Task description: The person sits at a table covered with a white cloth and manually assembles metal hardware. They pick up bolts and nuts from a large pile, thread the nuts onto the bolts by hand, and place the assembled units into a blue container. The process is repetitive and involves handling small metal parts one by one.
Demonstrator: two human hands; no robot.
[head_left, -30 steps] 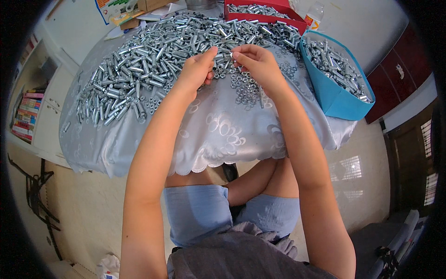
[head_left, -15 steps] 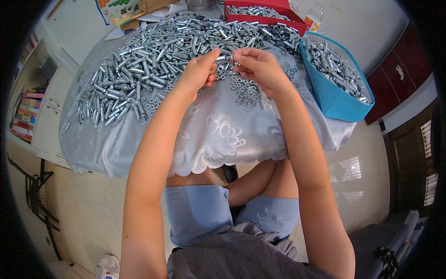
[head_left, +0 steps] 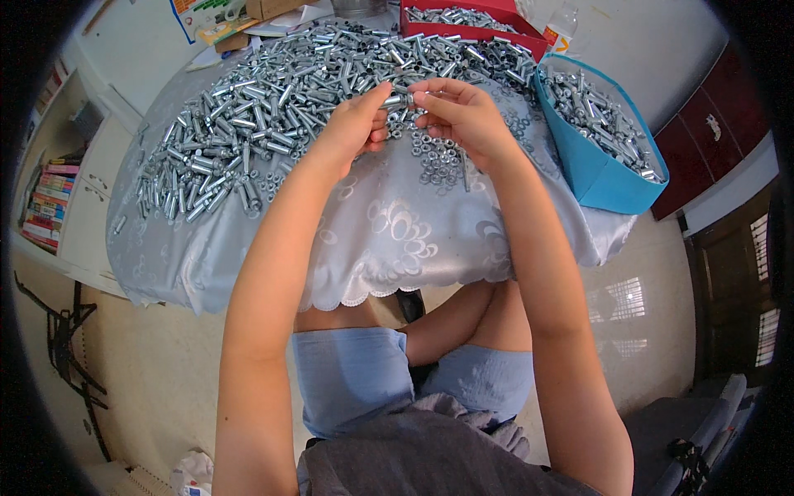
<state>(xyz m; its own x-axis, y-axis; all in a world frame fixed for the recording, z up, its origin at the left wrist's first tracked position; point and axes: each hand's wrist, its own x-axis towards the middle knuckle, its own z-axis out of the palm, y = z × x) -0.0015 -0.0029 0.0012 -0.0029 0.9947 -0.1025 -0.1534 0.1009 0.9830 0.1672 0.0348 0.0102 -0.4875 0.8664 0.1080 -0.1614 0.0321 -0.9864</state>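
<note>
Table: you sat at a round table [head_left: 248, 273] draped in a shiny pale blue-grey cloth with a scalloped edge.
Floor: beige, glossy tiles [head_left: 637, 298] caught bright window reflections on your right.
Left: a white shelf [head_left: 78, 223] held colourful books [head_left: 45, 202].
Right: dark red cabinets [head_left: 711, 140] stood against the wall.

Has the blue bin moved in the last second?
No. The blue bin sits at the same spot on the table's right edge, beside the red tray; only the hands shifted slightly.
</note>
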